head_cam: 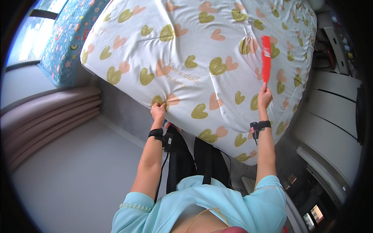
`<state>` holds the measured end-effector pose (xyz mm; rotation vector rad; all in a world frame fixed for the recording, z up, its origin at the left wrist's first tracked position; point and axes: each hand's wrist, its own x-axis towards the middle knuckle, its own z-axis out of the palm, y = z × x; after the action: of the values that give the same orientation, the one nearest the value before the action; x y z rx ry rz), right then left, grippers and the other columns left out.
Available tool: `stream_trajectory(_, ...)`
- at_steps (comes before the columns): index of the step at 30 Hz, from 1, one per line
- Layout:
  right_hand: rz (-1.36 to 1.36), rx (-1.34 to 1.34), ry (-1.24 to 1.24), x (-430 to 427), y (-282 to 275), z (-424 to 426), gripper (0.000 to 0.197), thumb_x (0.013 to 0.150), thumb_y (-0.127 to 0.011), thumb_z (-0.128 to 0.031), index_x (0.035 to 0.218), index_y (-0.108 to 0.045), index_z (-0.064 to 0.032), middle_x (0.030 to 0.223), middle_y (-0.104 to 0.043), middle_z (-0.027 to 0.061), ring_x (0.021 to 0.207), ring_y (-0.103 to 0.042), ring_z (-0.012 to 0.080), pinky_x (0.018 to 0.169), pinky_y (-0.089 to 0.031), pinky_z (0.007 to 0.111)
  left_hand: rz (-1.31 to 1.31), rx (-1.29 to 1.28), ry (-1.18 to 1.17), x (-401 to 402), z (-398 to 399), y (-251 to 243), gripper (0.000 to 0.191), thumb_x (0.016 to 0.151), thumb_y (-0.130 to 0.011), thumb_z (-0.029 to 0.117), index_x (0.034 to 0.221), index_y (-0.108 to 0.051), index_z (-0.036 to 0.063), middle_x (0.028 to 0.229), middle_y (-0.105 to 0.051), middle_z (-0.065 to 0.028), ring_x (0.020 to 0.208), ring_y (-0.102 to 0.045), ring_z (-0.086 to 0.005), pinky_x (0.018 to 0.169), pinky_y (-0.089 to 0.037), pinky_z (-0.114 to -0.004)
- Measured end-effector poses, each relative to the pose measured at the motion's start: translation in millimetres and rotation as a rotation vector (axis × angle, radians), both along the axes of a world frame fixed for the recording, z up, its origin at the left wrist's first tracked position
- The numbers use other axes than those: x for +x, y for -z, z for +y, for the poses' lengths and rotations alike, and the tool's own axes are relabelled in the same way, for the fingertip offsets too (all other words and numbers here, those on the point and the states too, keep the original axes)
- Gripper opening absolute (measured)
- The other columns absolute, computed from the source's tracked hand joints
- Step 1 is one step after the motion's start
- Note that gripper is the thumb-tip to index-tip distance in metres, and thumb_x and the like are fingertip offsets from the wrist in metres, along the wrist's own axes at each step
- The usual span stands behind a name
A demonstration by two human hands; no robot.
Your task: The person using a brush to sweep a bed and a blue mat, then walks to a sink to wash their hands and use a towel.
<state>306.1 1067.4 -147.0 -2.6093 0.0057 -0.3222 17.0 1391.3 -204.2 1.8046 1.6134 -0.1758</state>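
A white fitted sheet (186, 90) with green and peach hearts covers a mattress and shows creases across its surface. At its near left edge my left hand (158, 110) pinches the fabric between thumb and fingers. My right hand (265, 96) grips the narrow end of a flat red tool (266, 58), whose kind I cannot tell, and holds it over the right part of the sheet. The tool's outline is slightly blurred. Black straps with small devices sit around both wrists.
Folded pinkish curtains (55, 116) hang at the left, near a window (32, 38) and a blue patterned quilted cloth (71, 38). Pale drawers (332, 107) stand right of the bed. Grey floor (122, 107) shows along the bed's near left side.
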Motion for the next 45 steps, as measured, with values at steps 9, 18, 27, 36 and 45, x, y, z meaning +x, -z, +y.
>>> stream_trajectory(9,0.145,-0.167,0.701,4.9,28.6,-110.5,0.050,0.085,-0.043,-0.042,0.076,-0.063,0.0024,0.078,-0.062,0.0226,0.079,-0.058,0.0414,0.072,-0.044,0.048,-0.106,0.076,0.110,-86.6,14.4,16.5,0.026,0.074,-0.066,0.021,0.062,-0.054,0.0008,0.053,-0.054,-0.0046,0.049,-0.052,-0.0110,0.049,-0.041,-0.028)
stream_trajectory(18,0.525,0.247,-0.610,-186.7,29.2,191.9,0.039,0.084,-0.050,-0.037,0.061,-0.053,-0.0061,0.058,-0.056,0.0182,0.057,-0.055,0.0396,0.052,-0.042,0.048,-0.055,-0.698,0.074,-90.3,-29.0,1.3,0.045,0.073,-0.068,0.042,0.093,-0.060,0.0030,0.083,-0.060,-0.0045,0.071,-0.054,-0.0126,0.062,-0.045,-0.027)
stream_trajectory(27,0.263,0.163,0.111,-97.6,11.5,-48.2,0.047,0.087,-0.046,-0.040,0.068,-0.059,0.0008,0.055,-0.056,0.0116,0.048,-0.053,0.0244,0.050,-0.041,0.036,-0.011,-0.573,0.071,-44.1,-96.8,29.4,0.044,0.070,-0.069,0.040,0.070,-0.060,-0.0028,0.057,-0.059,-0.0080,0.049,-0.057,-0.0193,0.053,-0.047,-0.031)
stream_trajectory(36,0.394,-0.005,0.369,-191.2,76.0,-49.7,0.039,0.087,-0.042,-0.031,0.068,-0.056,-0.0003,0.069,-0.059,0.0213,0.067,-0.057,0.0393,0.060,-0.044,0.046,0.155,-0.567,0.328,-78.8,-87.3,18.2,0.038,0.076,-0.061,0.041,0.079,-0.064,0.0035,0.068,-0.062,-0.0078,0.065,-0.061,-0.0210,0.063,-0.047,-0.034)
stream_trajectory(45,0.342,0.129,-0.891,-223.2,-3.7,175.3,0.030,0.083,-0.054,-0.031,0.063,-0.050,-0.0087,0.047,-0.051,0.0143,0.045,-0.053,0.0334,0.043,-0.041,0.043,-0.152,-0.536,-0.246,-188.7,22.1,13.5,0.026,0.085,-0.054,0.026,0.079,-0.059,0.0014,0.062,-0.057,-0.0040,0.051,-0.054,-0.0111,0.048,-0.046,-0.024)
